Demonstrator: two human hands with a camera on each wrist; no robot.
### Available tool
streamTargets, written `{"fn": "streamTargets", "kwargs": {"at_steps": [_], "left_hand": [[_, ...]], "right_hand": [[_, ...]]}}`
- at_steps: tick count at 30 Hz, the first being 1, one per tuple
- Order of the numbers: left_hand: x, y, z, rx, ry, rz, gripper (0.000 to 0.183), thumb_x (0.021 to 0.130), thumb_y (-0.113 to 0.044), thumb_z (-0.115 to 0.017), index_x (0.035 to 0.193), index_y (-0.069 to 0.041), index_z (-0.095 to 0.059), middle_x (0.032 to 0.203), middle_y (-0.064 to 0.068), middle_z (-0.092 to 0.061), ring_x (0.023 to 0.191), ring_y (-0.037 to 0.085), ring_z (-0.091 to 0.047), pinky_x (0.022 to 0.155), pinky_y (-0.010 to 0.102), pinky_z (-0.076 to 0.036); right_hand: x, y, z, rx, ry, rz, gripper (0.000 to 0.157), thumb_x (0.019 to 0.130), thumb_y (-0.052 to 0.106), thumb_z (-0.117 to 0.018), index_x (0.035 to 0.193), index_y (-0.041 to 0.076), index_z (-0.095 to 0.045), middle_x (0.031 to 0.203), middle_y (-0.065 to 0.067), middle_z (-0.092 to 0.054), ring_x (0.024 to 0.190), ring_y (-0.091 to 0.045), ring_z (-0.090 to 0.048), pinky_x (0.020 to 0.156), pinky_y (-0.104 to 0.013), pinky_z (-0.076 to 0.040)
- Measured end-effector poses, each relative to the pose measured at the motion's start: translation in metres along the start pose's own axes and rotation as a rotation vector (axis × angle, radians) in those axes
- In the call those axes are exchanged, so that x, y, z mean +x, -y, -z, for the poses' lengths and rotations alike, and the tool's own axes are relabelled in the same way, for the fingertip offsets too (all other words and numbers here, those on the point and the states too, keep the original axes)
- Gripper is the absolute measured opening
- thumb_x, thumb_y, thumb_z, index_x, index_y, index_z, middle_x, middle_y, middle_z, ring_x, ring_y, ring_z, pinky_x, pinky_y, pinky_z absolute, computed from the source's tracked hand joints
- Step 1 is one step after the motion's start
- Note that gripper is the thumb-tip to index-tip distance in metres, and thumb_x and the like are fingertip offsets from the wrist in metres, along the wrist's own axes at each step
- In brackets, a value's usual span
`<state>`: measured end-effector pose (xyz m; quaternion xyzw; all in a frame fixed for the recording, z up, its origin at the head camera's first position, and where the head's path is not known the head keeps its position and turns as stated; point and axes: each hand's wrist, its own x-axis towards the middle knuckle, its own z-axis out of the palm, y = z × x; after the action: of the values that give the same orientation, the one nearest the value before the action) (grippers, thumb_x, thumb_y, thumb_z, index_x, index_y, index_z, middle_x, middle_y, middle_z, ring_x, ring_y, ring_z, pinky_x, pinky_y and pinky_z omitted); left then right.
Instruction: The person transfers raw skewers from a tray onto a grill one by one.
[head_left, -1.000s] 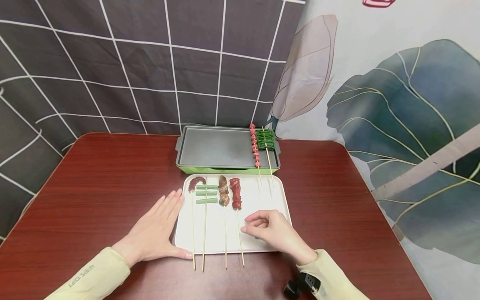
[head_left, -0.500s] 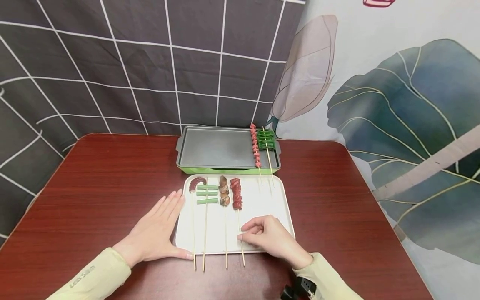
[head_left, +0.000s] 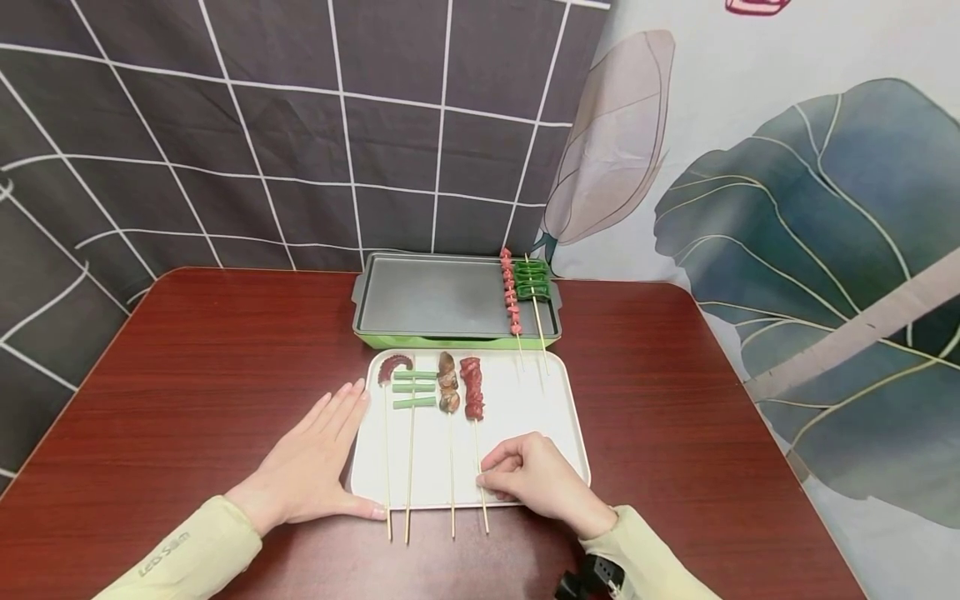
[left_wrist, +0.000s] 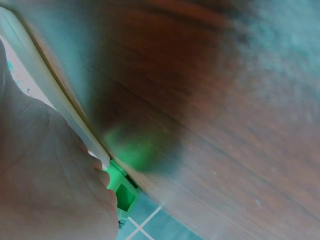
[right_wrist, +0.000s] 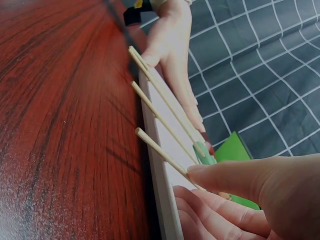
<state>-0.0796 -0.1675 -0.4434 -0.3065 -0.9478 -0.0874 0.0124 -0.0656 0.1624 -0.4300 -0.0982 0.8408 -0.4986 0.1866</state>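
Note:
My right hand point(head_left: 536, 475) pinches the stick of a red meat skewer point(head_left: 472, 387) between thumb and fingers, over the lower right part of a white tray point(head_left: 528, 404). The right wrist view shows the thumb point(right_wrist: 225, 177) against the stick. My left hand point(head_left: 315, 458) lies with straight fingers along the tray's left edge, its thumb by the stick end of a dark red tentacle skewer point(head_left: 394, 367). Between them on the tray lie a skewer of green stalk pieces point(head_left: 414, 387) and a brown shellfish-like skewer point(head_left: 447, 383). The sticks overhang the tray's front edge.
Behind the tray stands a grey grill pan point(head_left: 427, 292) with a green base. Across its right side lie a pink-beaded skewer point(head_left: 511, 292) and a green pepper skewer point(head_left: 532, 279), sticks pointing forward over the tray. A brown wooden table point(head_left: 225, 358) carries everything.
My right hand has moved down and left from above the tray onto the meat skewer's stick, and its thumb and fingers have closed on it. The left hand has stayed in place.

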Motion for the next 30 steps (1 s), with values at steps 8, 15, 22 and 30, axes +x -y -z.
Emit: {"fn": "streamTargets", "kwargs": {"at_steps": [8, 15, 22, 30], "left_hand": [[0.0000, 0.0002, -0.0014, -0.008, 0.003, 0.002, 0.142, 0.067, -0.098, -0.049, 0.154, 0.013, -0.028, 0.162, 0.028, -0.023, 0.150, 0.039, -0.023, 0.123, 0.047, -0.016], [0.0000, -0.0003, -0.0008, -0.003, 0.000, 0.000, 0.142, 0.067, -0.098, -0.049, 0.153, 0.013, -0.028, 0.161, 0.029, -0.024, 0.149, 0.039, -0.024, 0.123, 0.048, -0.017], [-0.0004, -0.0005, 0.0000, -0.006, -0.008, -0.001, 0.142, 0.067, -0.097, -0.051, 0.153, 0.013, -0.030, 0.161, 0.029, -0.024, 0.149, 0.040, -0.025, 0.122, 0.048, -0.018], [0.0002, -0.0004, 0.0002, -0.007, -0.001, 0.002, 0.142, 0.067, -0.097, -0.050, 0.153, 0.013, -0.029, 0.162, 0.028, -0.024, 0.149, 0.040, -0.024, 0.122, 0.048, -0.018]], "right_hand": [[-0.0009, 0.0011, -0.0014, -0.008, -0.016, 0.012, 0.009, 0.082, 0.010, -0.079, 0.088, 0.007, -0.072, 0.066, 0.003, -0.069, 0.058, -0.008, -0.062, 0.053, -0.019, -0.049], [-0.0003, 0.0024, -0.0011, 0.025, -0.016, -0.014, 0.010, 0.082, 0.011, -0.080, 0.088, 0.006, -0.074, 0.065, 0.002, -0.069, 0.058, -0.007, -0.062, 0.053, -0.019, -0.050], [-0.0022, 0.0015, 0.0022, 0.098, 0.001, -0.031, 0.012, 0.086, 0.006, -0.076, 0.095, 0.000, -0.072, 0.069, -0.005, -0.071, 0.060, -0.012, -0.065, 0.053, -0.021, -0.054], [-0.0020, -0.0036, 0.0036, 0.174, 0.006, -0.049, 0.014, 0.089, 0.003, -0.072, 0.100, -0.005, -0.070, 0.070, -0.009, -0.070, 0.059, -0.013, -0.065, 0.054, -0.023, -0.057]]}}
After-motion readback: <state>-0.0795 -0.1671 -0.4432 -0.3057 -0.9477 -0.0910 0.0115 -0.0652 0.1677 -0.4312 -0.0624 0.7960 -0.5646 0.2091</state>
